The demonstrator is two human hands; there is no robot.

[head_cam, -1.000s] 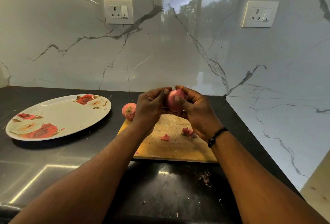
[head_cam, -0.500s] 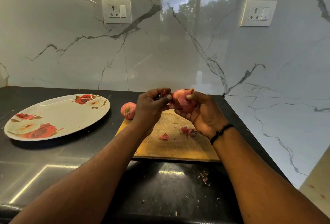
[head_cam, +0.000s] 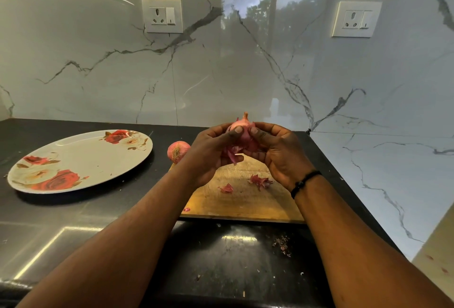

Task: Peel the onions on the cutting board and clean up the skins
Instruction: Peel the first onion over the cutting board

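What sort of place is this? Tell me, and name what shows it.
Most likely a home kitchen. A dark stone counter meets a marble-look wall with a power socket, and on the counter lie a wooden cutting board with an onion and a flowered plate.

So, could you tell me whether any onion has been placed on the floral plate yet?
No, the floral plate holds no onion; one onion is in both hands above the cutting board, and the second onion rests beside the plate.

Our left hand (head_cam: 211,152) and right hand (head_cam: 277,152) hide most of the onion (head_cam: 242,127); we cannot see its underside. Our forearm covers the board's (head_cam: 245,199) left corner.
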